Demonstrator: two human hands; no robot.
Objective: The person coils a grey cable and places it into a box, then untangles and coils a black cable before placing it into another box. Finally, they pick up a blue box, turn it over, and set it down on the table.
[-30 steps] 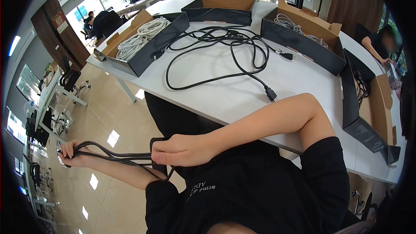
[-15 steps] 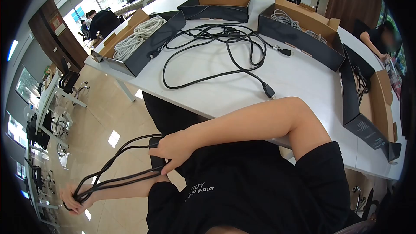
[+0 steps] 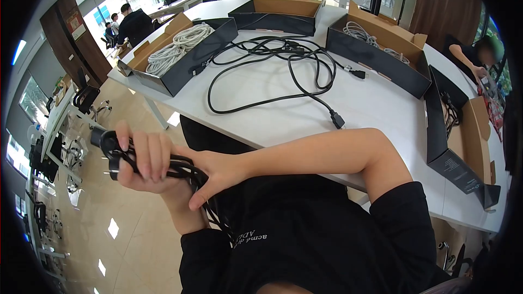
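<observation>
A black power cord (image 3: 182, 170) is gathered into a bundle in front of my body, over the floor to the left of the table. My left hand (image 3: 146, 160) is closed around it near its ends, and a dark plug (image 3: 113, 167) with metal prongs sticks out past the fingers. Just behind, my right hand (image 3: 220, 170) holds the bundled strands, thumb to one side; its other fingers are mostly hidden. Loops of the cord hang down against my black shirt. On the white table (image 3: 261, 84) lies a loose tangle of black cable (image 3: 239, 110) with a connector (image 3: 336, 120) near the front edge.
Open boxes ring the table: one with white cables (image 3: 174, 49), a far box (image 3: 275, 19), one with grey cables (image 3: 376, 54), and a right box (image 3: 449, 141) holding black cables. Another person (image 3: 476, 57) stands at the right edge. Office chairs (image 3: 87, 98) are left.
My left hand has come up and in towards my right hand, and the stretched loops are now a compact bundle with a plug showing. The cable on the table lies as before.
</observation>
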